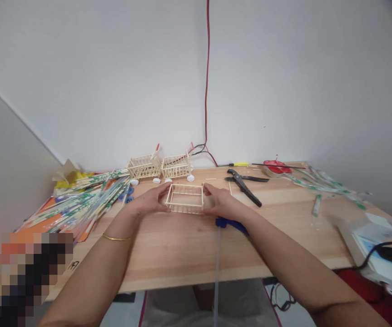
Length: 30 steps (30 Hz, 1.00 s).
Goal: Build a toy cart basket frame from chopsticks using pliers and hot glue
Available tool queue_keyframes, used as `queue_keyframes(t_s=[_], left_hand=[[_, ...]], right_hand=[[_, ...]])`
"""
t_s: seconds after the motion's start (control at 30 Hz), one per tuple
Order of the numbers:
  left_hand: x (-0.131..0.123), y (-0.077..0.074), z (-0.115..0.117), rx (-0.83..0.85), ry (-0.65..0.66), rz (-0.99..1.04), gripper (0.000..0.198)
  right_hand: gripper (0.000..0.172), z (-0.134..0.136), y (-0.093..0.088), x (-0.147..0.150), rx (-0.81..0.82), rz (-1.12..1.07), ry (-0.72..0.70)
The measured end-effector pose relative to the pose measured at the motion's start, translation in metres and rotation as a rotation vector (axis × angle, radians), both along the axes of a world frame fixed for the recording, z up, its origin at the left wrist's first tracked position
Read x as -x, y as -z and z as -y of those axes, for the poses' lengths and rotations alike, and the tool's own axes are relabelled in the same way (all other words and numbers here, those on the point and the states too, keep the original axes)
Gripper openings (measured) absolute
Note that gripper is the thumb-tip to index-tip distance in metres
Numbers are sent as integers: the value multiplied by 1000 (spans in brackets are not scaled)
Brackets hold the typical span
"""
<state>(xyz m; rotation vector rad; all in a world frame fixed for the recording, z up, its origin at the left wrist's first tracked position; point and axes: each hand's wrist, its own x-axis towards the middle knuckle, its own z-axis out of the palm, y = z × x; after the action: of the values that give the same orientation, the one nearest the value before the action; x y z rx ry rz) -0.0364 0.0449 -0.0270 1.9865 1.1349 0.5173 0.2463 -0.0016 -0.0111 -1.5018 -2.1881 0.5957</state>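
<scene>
Between my two hands is a small box-shaped frame of thin wooden sticks (185,209), with an open top and slatted sides. My left hand (153,198) grips its left end, thumb low and fingers on the upper edge. At the right end my right hand (220,200) grips it the same way. Just behind stand two finished-looking miniature stick carts, a left cart (144,166) and a right cart (176,166), both on white wheels with red-tipped handles. A blue glue gun (228,223) with a clear glue stick lies partly under my right forearm.
Black-handled pliers (245,187) lie right of my hands, near a red dish (277,167). Packaged sticks (76,200) pile up at the left, with blue wheels (127,195) beside them. A white box (373,245) and black cable (383,247) sit at the right edge.
</scene>
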Motion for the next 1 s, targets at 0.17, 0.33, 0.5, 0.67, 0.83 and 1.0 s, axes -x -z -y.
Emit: queue_keyframes(t_s=[0.17, 0.33, 0.5, 0.67, 0.83, 1.0], left_hand=[[-2, -11, 4, -18, 27, 64, 102], [-6, -18, 7, 35, 18, 213, 109], [-4, -19, 7, 180, -57, 460, 101], [5, -23, 7, 317, -5, 811, 92], [6, -32, 9, 309, 0, 1078, 78], [12, -34, 8, 336, -12, 1259, 62]], right_hand=[[75, -4, 5, -3, -67, -111, -37], [84, -5, 7, -3, -69, -299, -69], [69, -9, 4, -3, 19, -677, -96], [42, -18, -3, -9, -125, -706, 95], [22, -30, -9, 7, -90, 98, -148], [15, -46, -1, 37, -86, 423, -210]])
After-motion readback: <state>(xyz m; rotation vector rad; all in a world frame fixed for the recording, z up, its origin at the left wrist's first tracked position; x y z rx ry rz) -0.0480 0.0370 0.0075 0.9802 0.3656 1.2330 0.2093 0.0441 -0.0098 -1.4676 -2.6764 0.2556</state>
